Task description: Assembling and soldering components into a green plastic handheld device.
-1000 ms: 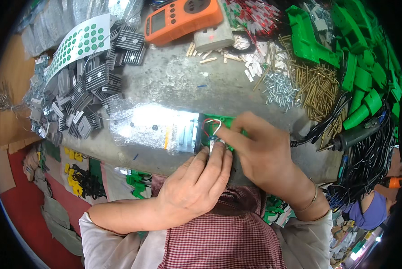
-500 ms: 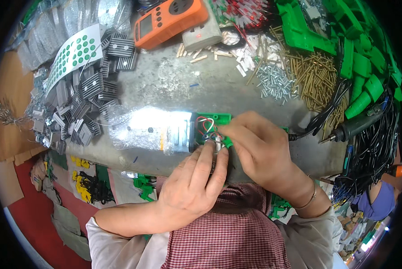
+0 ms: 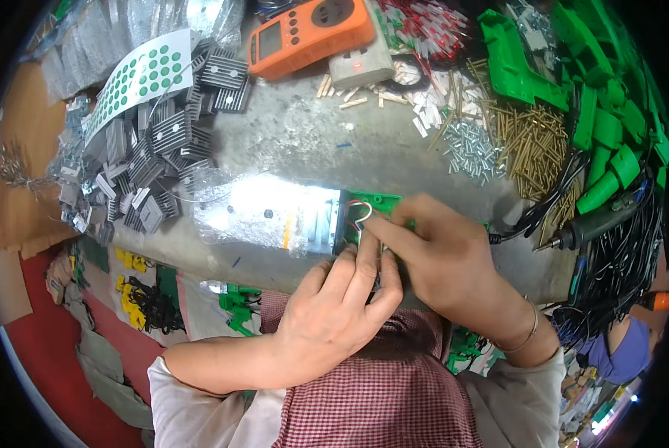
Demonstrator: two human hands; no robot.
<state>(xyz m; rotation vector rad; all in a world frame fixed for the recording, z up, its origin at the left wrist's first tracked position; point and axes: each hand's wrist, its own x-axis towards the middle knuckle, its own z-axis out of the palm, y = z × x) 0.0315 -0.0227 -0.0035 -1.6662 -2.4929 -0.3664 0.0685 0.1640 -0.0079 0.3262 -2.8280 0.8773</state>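
Note:
A green plastic housing [image 3: 383, 200] lies open on the worktable, joined to the black end of a silvery body [image 3: 321, 216] in clear bubble wrap [image 3: 237, 216]. Red and white wires [image 3: 363, 211] loop inside the housing. From the near side, my left hand [image 3: 338, 302] holds the housing's edge with its fingers close together. My right hand [image 3: 446, 250] is bent over the right part, other fingers curled, its index fingertip pressed onto the wires beside my left fingertips. My fingers cover much of the housing's inside and its near end.
Grey finned heat sinks [image 3: 155, 138] pile up at left under a sheet of green dots [image 3: 142, 75]. An orange meter [image 3: 312, 33] stands at the back. Silver screws [image 3: 470, 153], brass rods [image 3: 532, 145], green casings [image 3: 521, 71], a dark power screwdriver [image 3: 595, 224] and black cables [image 3: 618, 254] crowd the right.
The view has shifted, so the tabletop things appear further right. My right index finger has stretched out and pressed down onto the wires. My left fingers stay at the housing.

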